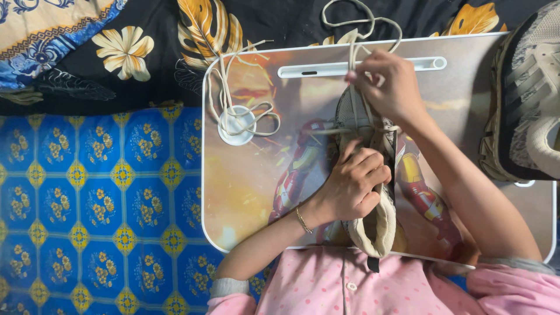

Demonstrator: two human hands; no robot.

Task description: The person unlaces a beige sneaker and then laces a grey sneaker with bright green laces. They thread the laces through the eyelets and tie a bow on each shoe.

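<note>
A grey and beige sneaker lies on a lap tray with a colourful printed top, its toe pointing away from me. My left hand presses down on the shoe's tongue and middle, fingers curled. My right hand is above the toe end, pinching a cream shoelace that loops up past the tray's far edge. The lace runs through the shoe's eyelets under my right hand.
A second cream lace lies coiled over the tray's round white cup recess. Another sneaker rests on the tray's right side. A slot runs along the tray's far edge. Blue floral cloth lies to the left.
</note>
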